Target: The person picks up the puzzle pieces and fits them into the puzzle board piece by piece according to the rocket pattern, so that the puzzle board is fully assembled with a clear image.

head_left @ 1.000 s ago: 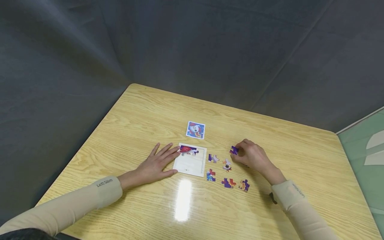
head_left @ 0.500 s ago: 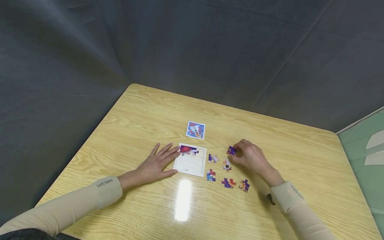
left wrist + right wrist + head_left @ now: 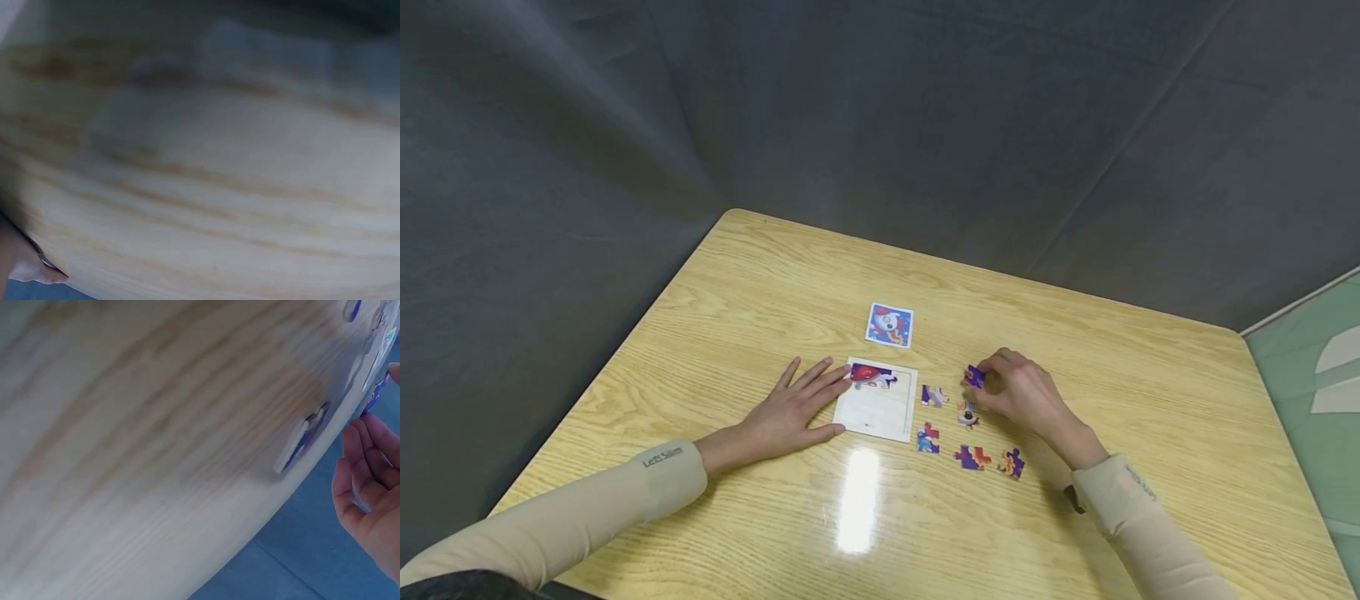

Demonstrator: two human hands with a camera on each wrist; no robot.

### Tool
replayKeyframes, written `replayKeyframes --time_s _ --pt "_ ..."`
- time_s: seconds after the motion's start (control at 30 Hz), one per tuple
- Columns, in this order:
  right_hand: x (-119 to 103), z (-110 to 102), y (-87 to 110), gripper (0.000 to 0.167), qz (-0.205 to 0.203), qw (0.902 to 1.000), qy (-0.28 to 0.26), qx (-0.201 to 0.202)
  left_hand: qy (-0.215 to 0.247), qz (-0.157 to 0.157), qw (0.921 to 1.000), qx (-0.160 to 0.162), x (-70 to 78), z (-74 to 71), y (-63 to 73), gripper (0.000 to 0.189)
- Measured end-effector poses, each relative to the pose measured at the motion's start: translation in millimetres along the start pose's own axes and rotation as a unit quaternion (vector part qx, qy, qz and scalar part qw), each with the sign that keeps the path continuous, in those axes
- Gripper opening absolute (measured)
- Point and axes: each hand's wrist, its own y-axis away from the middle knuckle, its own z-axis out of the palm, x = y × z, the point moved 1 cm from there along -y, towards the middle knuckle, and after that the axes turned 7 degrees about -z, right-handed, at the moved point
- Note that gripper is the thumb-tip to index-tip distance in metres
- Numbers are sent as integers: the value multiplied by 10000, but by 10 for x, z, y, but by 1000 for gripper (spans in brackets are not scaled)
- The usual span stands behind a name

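My right hand [image 3: 1026, 396] pinches a purple jigsaw piece [image 3: 973, 377] between thumb and fingers, right of the tray. The same jigsaw piece [image 3: 376, 394] shows at the fingertips in the right wrist view. With fingers spread, my left hand [image 3: 790, 417] lies flat on the table, fingertips and thumb touching the left edge of a white puzzle tray [image 3: 872, 408]. Joined red, white and purple pieces [image 3: 868, 375] fill the tray's upper left. The left wrist view gives mostly blurred wood and a bit of my left hand [image 3: 37, 265].
Several loose jigsaw pieces lie right of the tray, among them a white-and-purple piece [image 3: 934, 396], a red-and-blue piece [image 3: 928, 438] and an orange-and-purple piece [image 3: 1012, 463]. A square picture card [image 3: 890, 325] lies beyond the tray. Grey cloth [image 3: 880, 150] hangs behind the wooden table [image 3: 737, 292].
My right hand has shifted slightly left with the pinched jigsaw piece, which now appears turned a little. My left hand and the tray have stayed in place.
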Motion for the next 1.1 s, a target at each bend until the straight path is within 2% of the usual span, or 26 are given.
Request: replayKeyframes --time_s 0.3,0.67,0.87,1.1 --pt "-87 -39 -45 31 -261 9995 -110 153 39 -14 10000 0 -2 6 -4 64" --pt "-309 -35 -107 33 -365 9987 -196 293 54 -4 10000 -32 9 -8 -4 64" --pt "-519 17 -230 35 -441 9989 -124 16 33 -22 10000 -23 10 -14 0 65" --pt "-751 216 -419 38 -332 9981 -26 -516 82 -25 10000 9 13 -7 -4 64"
